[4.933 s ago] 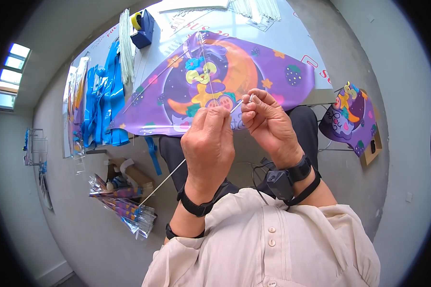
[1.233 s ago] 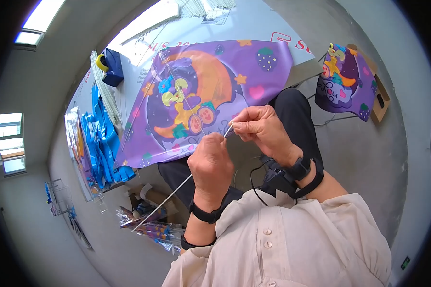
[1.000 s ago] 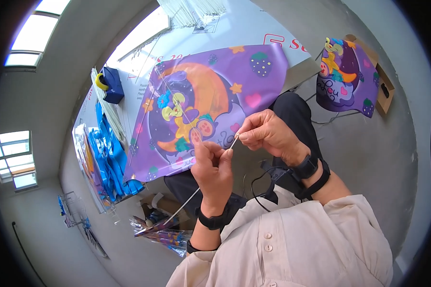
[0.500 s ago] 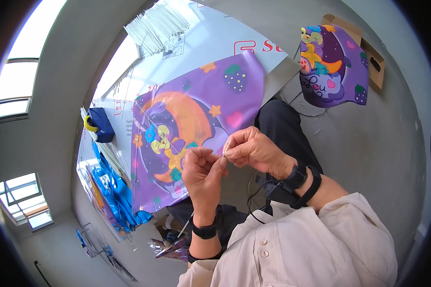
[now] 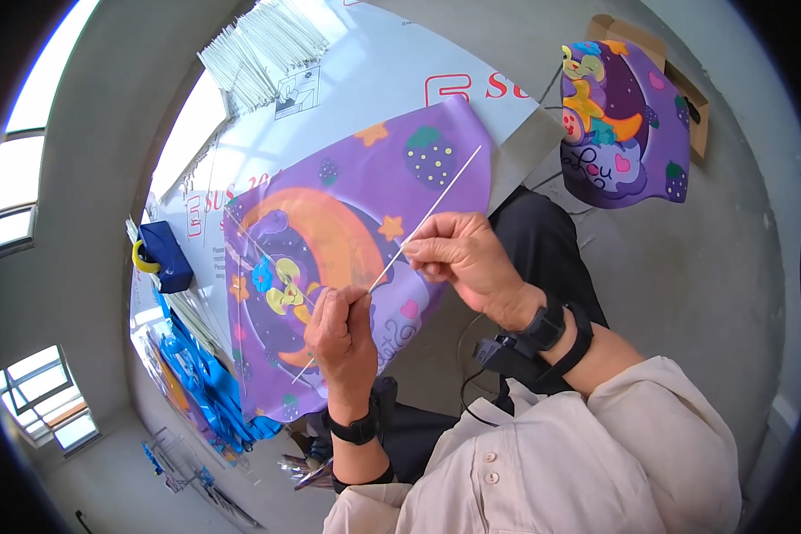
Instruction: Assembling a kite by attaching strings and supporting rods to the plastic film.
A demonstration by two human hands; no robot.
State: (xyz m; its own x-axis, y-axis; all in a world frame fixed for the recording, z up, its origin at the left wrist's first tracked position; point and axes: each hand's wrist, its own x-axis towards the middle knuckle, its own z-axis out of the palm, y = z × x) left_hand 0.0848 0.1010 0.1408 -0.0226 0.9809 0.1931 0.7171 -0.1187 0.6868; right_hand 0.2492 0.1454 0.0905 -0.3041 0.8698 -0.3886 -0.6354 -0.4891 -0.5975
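Note:
A thin white stick (image 5: 445, 194) slants between my two hands, above a purple plastic sheet printed with a moon, strawberries and stars (image 5: 329, 236). My left hand (image 5: 343, 343) pinches the lower part of the stick, whose end pokes out past the fingers. Higher up, my right hand (image 5: 472, 267) grips the stick between thumb and fingertips, with the upper end reaching beyond it. The sheet lies over a white printed board (image 5: 365, 71) and hangs down toward my lap. A faint line or fold crosses the sheet at its left side.
Many similar white sticks (image 5: 262, 49) lie at the board's far left. A dark blue box (image 5: 166, 254) with a yellow ring (image 5: 142, 258) sits near blue plastic (image 5: 196, 365) at the left. Another purple printed sheet (image 5: 632, 133) hangs at the right, by a cardboard box (image 5: 632, 34).
My hands, which were close together, have moved apart, the left going down and left. The white stick now shows at length between and beyond them. The view has shifted slightly.

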